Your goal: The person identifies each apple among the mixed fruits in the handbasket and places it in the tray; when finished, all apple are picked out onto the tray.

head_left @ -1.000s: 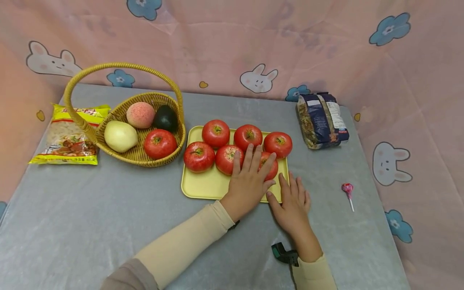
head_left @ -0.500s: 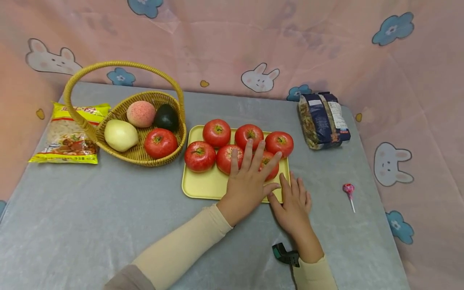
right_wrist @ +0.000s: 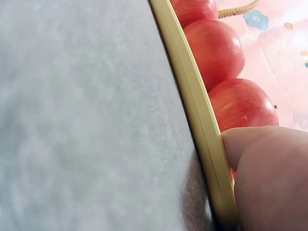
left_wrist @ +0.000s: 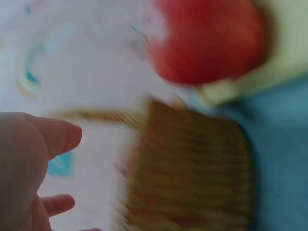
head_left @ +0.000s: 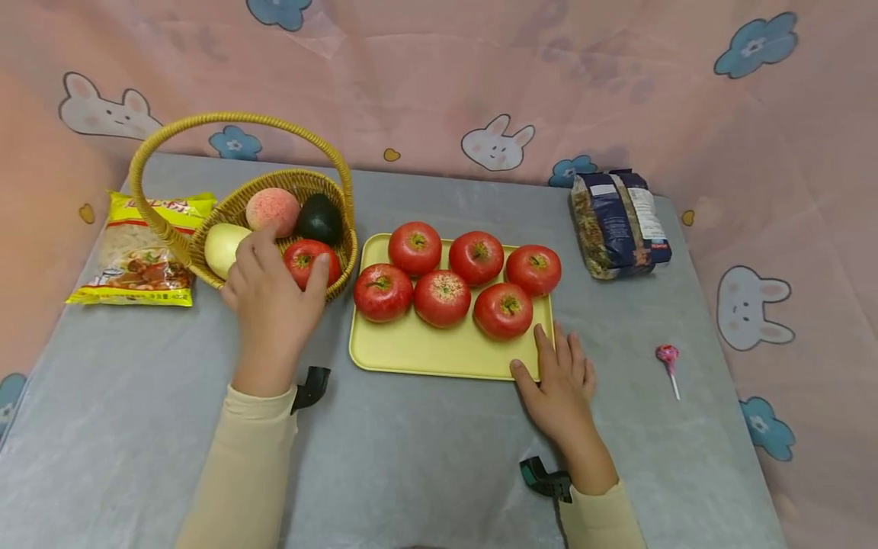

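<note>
My left hand (head_left: 274,305) hovers over the front of the wicker basket (head_left: 351,255), fingers spread and slightly bent. Its thumb and fingertips overlap a red apple (head_left: 302,258) and a pale yellow round fruit (head_left: 223,248) in the head view; nothing shows in its grasp. A pink peach (head_left: 273,210) and a dark avocado (head_left: 322,217) lie deeper in the basket. At the near right corner of the yellow tray (head_left: 418,354) rests my right hand (head_left: 559,393), thumb against the rim (right_wrist: 204,125). Several red apples (head_left: 504,311) sit in two rows on that tray.
A yellow food packet (head_left: 137,259) lies left of the basket, partly behind it. Toward the back right stands a dark blue packet (head_left: 620,225). A lollipop (head_left: 668,362) lies to the right on the grey tabletop (head_left: 411,450). Pink patterned cloth hangs behind.
My left hand has left its place over the tray's apples and swung left to the basket. The right hand stays at the tray's corner.
</note>
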